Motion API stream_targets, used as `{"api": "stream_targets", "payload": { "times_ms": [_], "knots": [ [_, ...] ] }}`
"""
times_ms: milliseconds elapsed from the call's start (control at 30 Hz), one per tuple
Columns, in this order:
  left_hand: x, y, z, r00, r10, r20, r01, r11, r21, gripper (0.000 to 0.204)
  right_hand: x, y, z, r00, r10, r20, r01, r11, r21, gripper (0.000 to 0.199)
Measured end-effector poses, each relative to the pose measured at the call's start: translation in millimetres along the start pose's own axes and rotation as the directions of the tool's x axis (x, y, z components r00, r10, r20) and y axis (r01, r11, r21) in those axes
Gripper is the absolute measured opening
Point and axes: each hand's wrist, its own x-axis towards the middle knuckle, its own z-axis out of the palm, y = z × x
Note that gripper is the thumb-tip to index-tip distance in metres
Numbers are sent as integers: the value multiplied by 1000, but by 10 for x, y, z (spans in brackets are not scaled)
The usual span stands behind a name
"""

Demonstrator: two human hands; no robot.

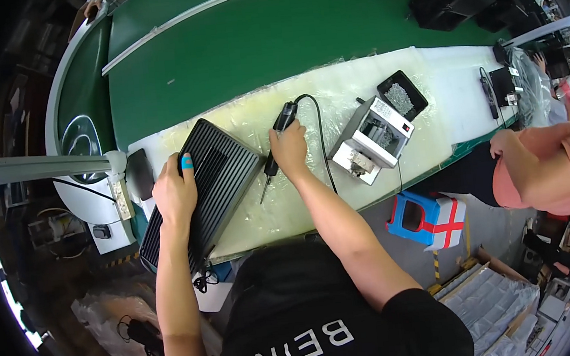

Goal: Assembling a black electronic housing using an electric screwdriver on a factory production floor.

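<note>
**Mia:** Where was the left hand (174, 192)?

**Ben:** It lay on top of a black ribbed box (209, 178). The fingers were spread flat on it, pressing it down, not curled round anything. One finger had blue tape on its tip.

**Mia:** And where was the box?

**Ben:** It lay tilted at the left end of the worktop (331, 91), on a clear plastic sheet. Its near end hung over the front edge, close to the person's body.

**Mia:** What did the right hand (290, 150) do?

**Ben:** It was closed round a black electric screwdriver (276, 148). The tip pointed down, just beside the right edge of the box. I could not tell if the tip touched the sheet. A black cord (322, 140) ran from the top of the tool and over the front edge.

**Mia:** What else was there?

**Ben:** A white machine (374, 140) stood to the right of the hand, near the front edge. Behind it sat a black tray (402, 95) full of small screws. A blue and white stool (427, 218) stood on the floor. Another person in a pink shirt (558, 165) sat at the right end.
</note>
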Motion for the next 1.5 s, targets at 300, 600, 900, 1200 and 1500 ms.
{"api": "stream_targets", "payload": {
  "times_ms": [300,600,900,1200,1500],
  "knots": [
    [-236,-45,30,988,153,22,-154,988,21,37,-822,229,-1213,952,-305,-9,293,904,312,37],
    [-159,707,227,939,332,91,-327,943,-62,32,-772,677,-2713,900,-132,-415,414,560,718,46],
    [-379,1963,484,747,630,212,-354,647,-675,46,-189,1798,-2356,929,318,191,-293,316,902,42],
    [53,2593,1441,431,329,840,450,729,-516,60,-71,1743,-2215,887,416,200,-367,374,852,47],
    [-3,2467,1076,508,212,835,644,550,-531,44,136,1479,-2200,930,305,204,-333,471,817,51]
  ]
}}
